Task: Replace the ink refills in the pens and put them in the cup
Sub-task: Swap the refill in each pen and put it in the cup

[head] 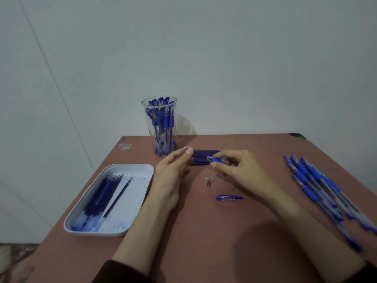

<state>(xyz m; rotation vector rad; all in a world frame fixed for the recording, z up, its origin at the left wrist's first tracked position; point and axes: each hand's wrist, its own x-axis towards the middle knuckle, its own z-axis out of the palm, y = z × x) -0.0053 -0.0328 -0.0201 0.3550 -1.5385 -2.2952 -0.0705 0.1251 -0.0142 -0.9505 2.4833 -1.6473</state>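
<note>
Pale wall is filling the background, and a reddish-brown table (255, 231) is standing against it. The person is reaching both forearms out over the middle of the tabletop.

The left hand (173, 172) is pinching one dark blue refill (202, 155) between thumb and forefinger, with the other fingers curling loosely beneath. The right hand (236, 166) is gripping a pen barrel (217, 159) by its blue grip, thumb underneath and fingers bent over the top. That refill is slanting from the left fingertips into the barrel's open end; I cannot tell how far in it is sitting.

Just behind the hands, a flat refill stack (201, 161) is lying on the table, partly hidden by them. The clear cup (173, 129) is standing upright near the far edge, just beyond the left hand, packed with blue pens.

To the left, a white tray (132, 203) smeared with ink is holding a bundle of tray refills (98, 201). A blue pen cap (229, 198) and a small clear tip piece (209, 179) are lying loose in front of the hands. Capped pens (318, 186) are lying side by side along the right edge.
</note>
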